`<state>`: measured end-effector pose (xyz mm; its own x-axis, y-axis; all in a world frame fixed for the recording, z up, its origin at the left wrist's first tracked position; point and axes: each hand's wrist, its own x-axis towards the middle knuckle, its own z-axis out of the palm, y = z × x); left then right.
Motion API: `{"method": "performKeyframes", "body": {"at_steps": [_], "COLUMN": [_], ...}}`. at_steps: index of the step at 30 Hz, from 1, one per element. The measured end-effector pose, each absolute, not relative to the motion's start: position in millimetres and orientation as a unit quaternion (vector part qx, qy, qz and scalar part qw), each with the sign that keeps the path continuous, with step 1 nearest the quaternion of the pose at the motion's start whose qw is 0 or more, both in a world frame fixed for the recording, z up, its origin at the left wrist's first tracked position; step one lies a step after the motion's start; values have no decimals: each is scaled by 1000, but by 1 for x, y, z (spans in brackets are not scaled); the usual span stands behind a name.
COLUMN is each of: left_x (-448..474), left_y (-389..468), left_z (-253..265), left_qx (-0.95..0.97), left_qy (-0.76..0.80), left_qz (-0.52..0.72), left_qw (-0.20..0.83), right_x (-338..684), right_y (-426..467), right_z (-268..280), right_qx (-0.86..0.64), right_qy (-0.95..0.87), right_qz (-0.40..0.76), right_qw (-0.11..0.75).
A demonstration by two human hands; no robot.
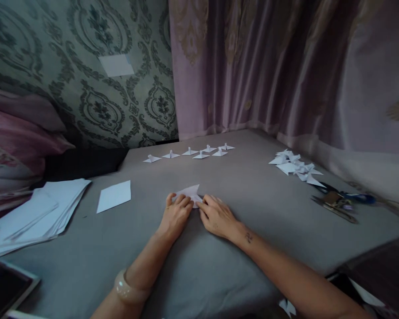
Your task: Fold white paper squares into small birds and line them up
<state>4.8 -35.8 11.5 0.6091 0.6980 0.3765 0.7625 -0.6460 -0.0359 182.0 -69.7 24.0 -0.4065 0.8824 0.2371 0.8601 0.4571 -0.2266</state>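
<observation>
A partly folded white sheet of paper (190, 191) lies on the grey surface (246, 186) in front of me, a pointed flap sticking up at its far side. My left hand (179, 210) bears on its near left part with bent fingers. From the right, my right hand (216, 215) holds the paper's right edge between thumb and fingers. The two hands are close together, and they hide the near part of the sheet. A pale bangle (129, 288) is on my left wrist.
Several small folded paper pieces (201, 154) stand in rows farther back. More folded papers (295, 166) are heaped at the right, near scissors (355, 195) and a knife-like tool (335, 210). To the left are a single sheet (114, 196) and a paper stack (49, 212).
</observation>
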Motion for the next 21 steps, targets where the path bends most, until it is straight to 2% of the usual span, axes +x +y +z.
{"method": "performKeyframes", "body": {"at_steps": [4, 12, 15, 21], "left_x": [7, 15, 22, 30], "left_y": [-41, -45, -47, -46], "left_z": [14, 18, 22, 32], "left_qx": [-889, -892, -893, -873], "left_qy": [-423, -421, -435, -482], "left_qz": [-150, -103, -62, -68], "left_qw": [96, 123, 98, 28], "right_x": [186, 196, 198, 198], "right_y": [-68, -66, -65, -61], "right_z": [21, 12, 13, 14], "right_qx": [-543, -554, -557, -570], "right_qy": [-826, -809, -804, -789], "right_qz": [7, 36, 52, 84], "right_qw": [150, 191, 202, 213]}}
